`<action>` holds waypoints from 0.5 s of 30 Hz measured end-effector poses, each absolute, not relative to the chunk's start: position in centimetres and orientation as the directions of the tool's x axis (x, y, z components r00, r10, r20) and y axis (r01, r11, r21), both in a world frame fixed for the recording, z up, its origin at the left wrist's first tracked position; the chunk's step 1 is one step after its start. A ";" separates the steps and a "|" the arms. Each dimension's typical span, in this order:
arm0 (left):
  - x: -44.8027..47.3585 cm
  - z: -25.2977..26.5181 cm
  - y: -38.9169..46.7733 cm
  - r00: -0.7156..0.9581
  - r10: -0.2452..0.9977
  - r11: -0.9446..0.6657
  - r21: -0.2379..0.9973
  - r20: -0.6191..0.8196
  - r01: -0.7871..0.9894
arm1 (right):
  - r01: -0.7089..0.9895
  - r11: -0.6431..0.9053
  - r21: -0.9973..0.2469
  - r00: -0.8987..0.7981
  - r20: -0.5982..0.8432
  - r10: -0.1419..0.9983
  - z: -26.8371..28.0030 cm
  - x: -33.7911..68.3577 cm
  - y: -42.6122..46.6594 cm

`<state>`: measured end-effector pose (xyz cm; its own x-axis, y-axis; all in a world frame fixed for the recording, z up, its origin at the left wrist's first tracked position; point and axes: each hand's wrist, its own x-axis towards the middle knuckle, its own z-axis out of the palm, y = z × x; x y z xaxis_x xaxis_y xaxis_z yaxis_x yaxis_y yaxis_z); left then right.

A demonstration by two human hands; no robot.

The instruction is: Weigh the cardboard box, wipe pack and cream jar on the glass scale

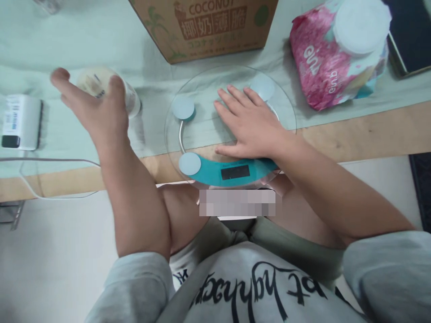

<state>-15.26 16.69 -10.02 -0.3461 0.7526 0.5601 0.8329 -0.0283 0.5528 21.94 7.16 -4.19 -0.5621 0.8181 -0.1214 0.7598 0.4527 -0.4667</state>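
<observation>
The pale floor (60, 251) shows nearer you than your left grip (101, 105) and right grip (252, 128). The worktop (363, 132) extends beneath both; its bare wooden front strip shows where the green cloth (97, 27) stops. Beyond your right grip stands the cardboard box (208, 27), probably set back to leave working room. Directly under your right grip is the glass scale (205, 128), its teal display panel (235, 172) toward you, presumably for reading. Your right grip lies flat, fingers spread, grasping nothing; this appears to steady the plate, which overhangs the worktop edge. To its right sit the pink pack (319, 63) and a dark flat device (412, 40), apparently parked off the scale. Your left grip is raised, wide open and empty, in front of the lidded tub (92, 83); contact with the tub cannot be confirmed. Left of that grip rests a small white electronic unit (22, 121); a cable (60, 159) runs toward your left forearm.
</observation>
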 end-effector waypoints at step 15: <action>-10.5 -4.5 12.8 -0.240 0.796 -0.151 0.566 0.556 0.811 | 0.570 0.391 -0.723 -0.497 0.076 0.864 -5.4 22.8 7.6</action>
